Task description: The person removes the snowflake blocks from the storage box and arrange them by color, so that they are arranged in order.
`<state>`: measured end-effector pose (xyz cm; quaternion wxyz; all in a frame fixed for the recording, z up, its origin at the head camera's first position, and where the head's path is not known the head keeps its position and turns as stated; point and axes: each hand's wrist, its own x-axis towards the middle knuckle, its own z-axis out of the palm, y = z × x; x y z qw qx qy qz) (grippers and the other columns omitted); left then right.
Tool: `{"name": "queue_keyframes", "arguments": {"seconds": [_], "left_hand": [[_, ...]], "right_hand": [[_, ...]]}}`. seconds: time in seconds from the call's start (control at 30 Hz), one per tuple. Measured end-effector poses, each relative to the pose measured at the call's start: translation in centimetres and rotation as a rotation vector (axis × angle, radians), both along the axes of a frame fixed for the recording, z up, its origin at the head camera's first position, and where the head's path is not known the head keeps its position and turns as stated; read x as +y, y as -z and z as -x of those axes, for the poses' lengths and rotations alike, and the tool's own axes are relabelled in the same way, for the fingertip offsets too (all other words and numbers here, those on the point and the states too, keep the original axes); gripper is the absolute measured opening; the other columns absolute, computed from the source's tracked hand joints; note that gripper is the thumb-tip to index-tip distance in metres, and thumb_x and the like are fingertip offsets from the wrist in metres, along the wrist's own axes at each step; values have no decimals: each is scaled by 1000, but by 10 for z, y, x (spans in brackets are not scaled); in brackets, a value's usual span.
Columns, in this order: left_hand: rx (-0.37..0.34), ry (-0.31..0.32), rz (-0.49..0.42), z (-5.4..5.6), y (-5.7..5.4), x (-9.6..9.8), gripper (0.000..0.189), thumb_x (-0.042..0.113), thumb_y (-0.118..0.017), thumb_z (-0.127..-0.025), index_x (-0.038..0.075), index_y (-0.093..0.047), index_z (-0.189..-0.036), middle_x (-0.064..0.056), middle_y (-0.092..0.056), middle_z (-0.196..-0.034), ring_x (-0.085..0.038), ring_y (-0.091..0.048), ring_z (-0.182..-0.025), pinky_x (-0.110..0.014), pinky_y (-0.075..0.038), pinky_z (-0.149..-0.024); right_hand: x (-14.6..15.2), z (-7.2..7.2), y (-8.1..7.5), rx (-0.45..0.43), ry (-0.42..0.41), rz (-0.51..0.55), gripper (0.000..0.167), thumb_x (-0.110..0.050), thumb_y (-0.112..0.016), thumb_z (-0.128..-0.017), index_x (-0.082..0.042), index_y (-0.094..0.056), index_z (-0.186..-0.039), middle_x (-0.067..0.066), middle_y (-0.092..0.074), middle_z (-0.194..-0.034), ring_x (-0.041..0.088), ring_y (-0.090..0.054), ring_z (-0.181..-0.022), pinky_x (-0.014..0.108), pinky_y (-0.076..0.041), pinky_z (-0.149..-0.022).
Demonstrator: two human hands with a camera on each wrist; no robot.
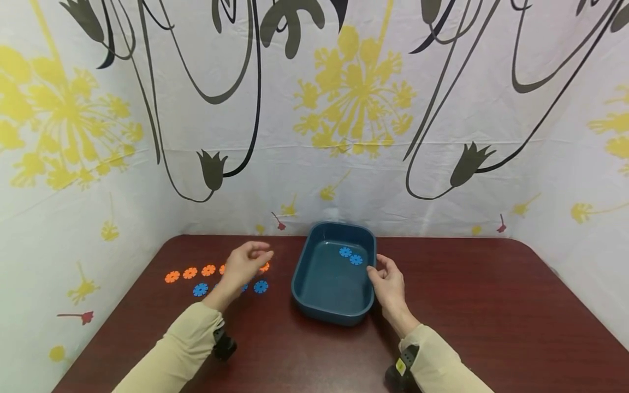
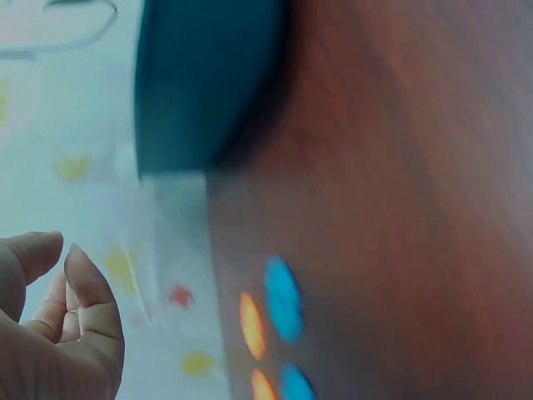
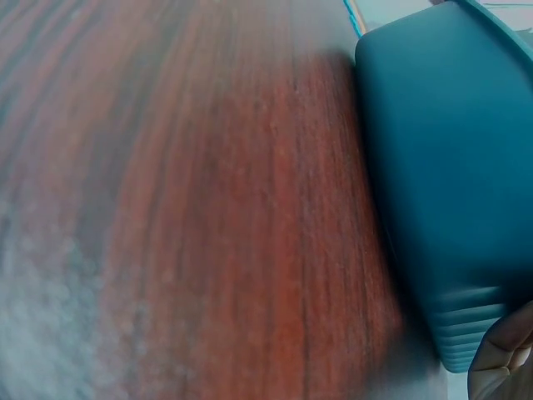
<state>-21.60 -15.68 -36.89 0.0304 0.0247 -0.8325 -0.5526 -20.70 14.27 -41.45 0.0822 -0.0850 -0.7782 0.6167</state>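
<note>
A dark teal plastic bin [image 1: 334,314] stands on the table with two blue notched discs [image 1: 351,256] lying in it. My right hand [image 1: 388,285] grips the bin's right edge, thumb at the rim and fingers along the outer wall. My left hand [image 1: 245,265] hovers left of the bin, over a row of orange notched discs [image 1: 190,272] and a row of blue notched discs [image 1: 200,289]. In the left wrist view, a small gap shows between the left thumb and fingertips, with nothing in it. The left hand and wrist hide some discs.
The dark red-brown wooden table [image 1: 481,316] extends to both sides of the bin. A white cloth [image 1: 354,185] with yellow and grey plant prints hangs behind the table and at its sides. A dark wrist camera [image 1: 224,345] sits under the left sleeve's cuff.
</note>
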Motion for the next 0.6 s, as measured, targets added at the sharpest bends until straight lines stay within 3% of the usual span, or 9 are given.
{"name": "queue_keyframes", "arguments": {"seconds": [0.3,0.6], "left_hand": [[19,102,-105,21,-17,72,28,18,-67,-88,6,-64,-114,-11,-67,-100,-30,-65,-91,-34,-56,-72],[22,144,-190,40,-23,115,29,16,-66,-89,1,-63,-114,-12,-67,-95,-10,-59,-69,-33,-56,-71]], "right_hand": [[2,0,0,-4,5,3,45,-11,-55,-92,-1,-44,-135,10,-53,-70,12,-46,-57,22,-39,-49],[0,0,0,-3,13,13,44,-11,-56,-92,-2,-46,-134,8,-53,-69,13,-46,-58,23,-39,-50]]}}
